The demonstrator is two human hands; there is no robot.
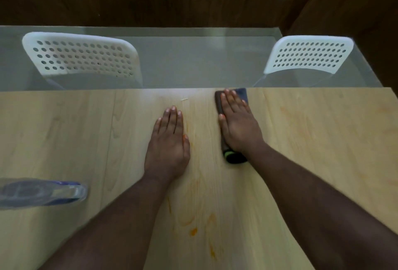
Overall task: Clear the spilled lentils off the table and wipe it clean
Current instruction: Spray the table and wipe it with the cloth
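while both arms reach forward over the table (pixel 64 131), the right hand (pixel 239 125) lies flat on a dark cloth (pixel 242 94) near the table's far edge, fingers straight and close together, pressing the cloth down. the cloth shows beyond the fingertips and along the thumb side of the hand, and a black and green end (pixel 233 156) sticks out from under the wrist; whether that end is part of the cloth cannot be told. the left hand (pixel 169 140) rests palm down on the bare wood just beside it, fingers straight and together, holding nothing, apart from the cloth.

orange smears (pixel 193 231) mark the wood between the two forearms, nearer the person than either hand, and a fainter orange streak (pixel 288 111) lies to the right of the cloth. no whole lentils can be made out.

a clear plastic bottle (pixel 41 192) lies on its side at the left edge, well apart from the hands. beyond the table stand two white perforated chairs (pixel 81 54), seen against a grey floor and a dark wooden wall.
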